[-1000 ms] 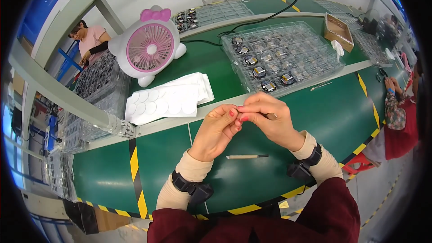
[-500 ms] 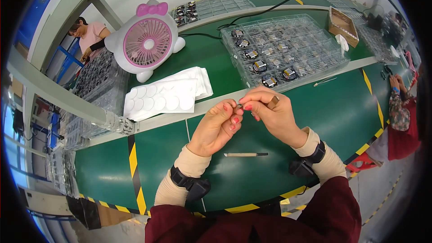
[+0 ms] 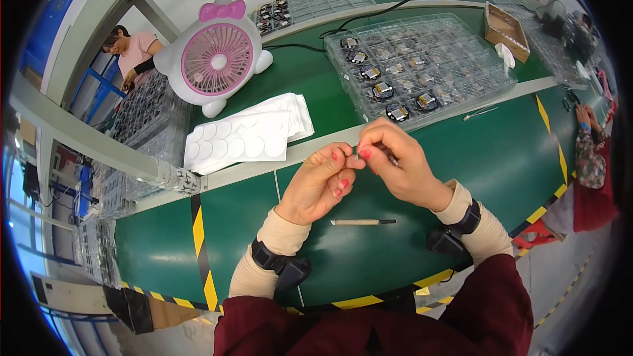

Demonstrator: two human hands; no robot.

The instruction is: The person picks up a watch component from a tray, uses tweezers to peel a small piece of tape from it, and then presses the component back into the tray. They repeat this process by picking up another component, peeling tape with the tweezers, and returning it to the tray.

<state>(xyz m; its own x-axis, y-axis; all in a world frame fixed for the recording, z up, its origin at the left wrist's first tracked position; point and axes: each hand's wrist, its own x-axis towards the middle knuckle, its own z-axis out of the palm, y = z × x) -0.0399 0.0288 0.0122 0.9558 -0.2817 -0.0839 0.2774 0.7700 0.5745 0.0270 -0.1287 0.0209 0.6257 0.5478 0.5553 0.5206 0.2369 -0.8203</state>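
My left hand and my right hand meet fingertip to fingertip above the green table. Between them is something tiny, too small to name. The fingers of both hands are closed in a pinch at that spot. Below them on the table lies a slim pen-like tool with a beige handle and a dark end. Beyond my right hand stands a clear compartment tray with several small round dark electronic parts in its cells. White sheets with round stickers lie beyond my left hand.
A white and pink fan stands at the back left, beside stacked trays. At the back right is a cardboard box. A pale strip divides the table. Two other people work at the far left and right.
Both hands stay together, while the right hand's fingers have turned and lifted slightly over the left fingertips. The view has shifted a little.
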